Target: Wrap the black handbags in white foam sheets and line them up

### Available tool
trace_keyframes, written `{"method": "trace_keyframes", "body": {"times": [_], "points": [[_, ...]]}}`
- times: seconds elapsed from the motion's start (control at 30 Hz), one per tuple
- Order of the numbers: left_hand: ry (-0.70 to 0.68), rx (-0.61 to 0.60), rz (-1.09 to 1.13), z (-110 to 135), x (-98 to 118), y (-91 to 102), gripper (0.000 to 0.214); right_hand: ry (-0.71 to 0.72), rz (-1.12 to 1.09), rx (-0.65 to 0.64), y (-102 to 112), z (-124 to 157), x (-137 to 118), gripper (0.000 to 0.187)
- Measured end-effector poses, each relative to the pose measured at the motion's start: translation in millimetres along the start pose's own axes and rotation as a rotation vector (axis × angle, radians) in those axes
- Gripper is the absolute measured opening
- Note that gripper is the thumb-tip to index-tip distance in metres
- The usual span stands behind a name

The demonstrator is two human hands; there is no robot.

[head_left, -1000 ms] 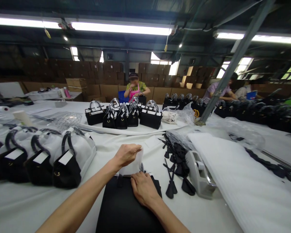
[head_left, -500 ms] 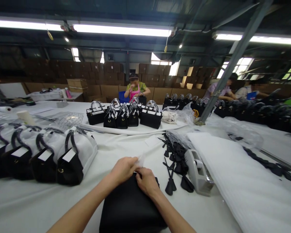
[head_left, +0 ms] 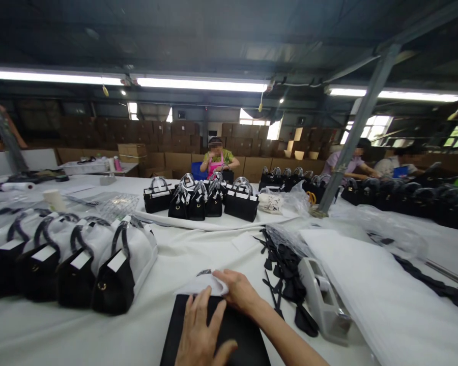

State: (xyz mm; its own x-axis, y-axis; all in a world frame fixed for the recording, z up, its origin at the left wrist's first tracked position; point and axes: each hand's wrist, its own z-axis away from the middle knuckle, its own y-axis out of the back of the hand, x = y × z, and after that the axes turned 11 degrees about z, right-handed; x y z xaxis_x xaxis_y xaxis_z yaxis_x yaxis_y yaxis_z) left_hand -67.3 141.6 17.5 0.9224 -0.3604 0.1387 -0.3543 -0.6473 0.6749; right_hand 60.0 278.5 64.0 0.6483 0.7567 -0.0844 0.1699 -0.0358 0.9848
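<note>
A black bag [head_left: 238,333] lies on the white-covered table right in front of me, its smooth side facing up. My left hand [head_left: 204,328] is open on this side, fingers spread and pointing away from me. At the bag's far edge, white wrapping [head_left: 202,285] sticks out, with a dark strip showing at its top. My right hand [head_left: 239,291] curls around the right side of that wrapping; some of its fingers are hidden. To the right lie several black tassel-like straps [head_left: 286,274], beside a grey tape dispenser [head_left: 324,305].
On the left stands a row of black handbags [head_left: 114,279] with wrapped handles and white tags. More handbags [head_left: 240,204] stand farther back, before a co-worker in a pink apron [head_left: 216,163]. White foam sheeting [head_left: 389,290] covers the right side; a metal post [head_left: 356,132] rises behind it.
My left hand has left the far edge and now lies flat on the bag. My right hand has shifted slightly right, and more white wrapping shows. The view has tilted up.
</note>
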Motion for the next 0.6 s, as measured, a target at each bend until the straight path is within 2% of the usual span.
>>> {"method": "trace_keyframes", "body": {"times": [0.07, 0.13, 0.2, 0.27, 0.4, 0.5, 0.6], "points": [[-0.045, 0.009, -0.079, 18, 9, -12.7, 0.05, -0.087, -0.041, 0.01, -1, -3, -1, 0.024], [-0.069, -0.028, -0.14, 34, 15, -27.1, 0.049, -0.109, -0.111, 0.008, 0, -6, -7, 0.024], [-0.056, -0.118, -0.152, 45, 17, -37.1, 0.051, -0.135, -0.16, -0.003, 2, -6, -17, 0.027], [-0.015, -0.212, -0.135, 48, 18, -38.1, 0.053, -0.161, -0.174, -0.018, 4, 1, -29, 0.026], [0.085, -0.406, -0.006, 41, 22, -13.3, 0.058, -0.058, -0.192, 0.023, 3, 43, -48, 0.023], [0.127, -0.588, 0.182, 29, 25, 10.2, 0.093, 0.002, -0.221, 0.114, -2, 76, -50, 0.026], [0.125, -0.586, 0.241, 23, 25, 21.2, 0.107, -0.013, -0.227, 0.163, -8, 92, -47, 0.025]]}}
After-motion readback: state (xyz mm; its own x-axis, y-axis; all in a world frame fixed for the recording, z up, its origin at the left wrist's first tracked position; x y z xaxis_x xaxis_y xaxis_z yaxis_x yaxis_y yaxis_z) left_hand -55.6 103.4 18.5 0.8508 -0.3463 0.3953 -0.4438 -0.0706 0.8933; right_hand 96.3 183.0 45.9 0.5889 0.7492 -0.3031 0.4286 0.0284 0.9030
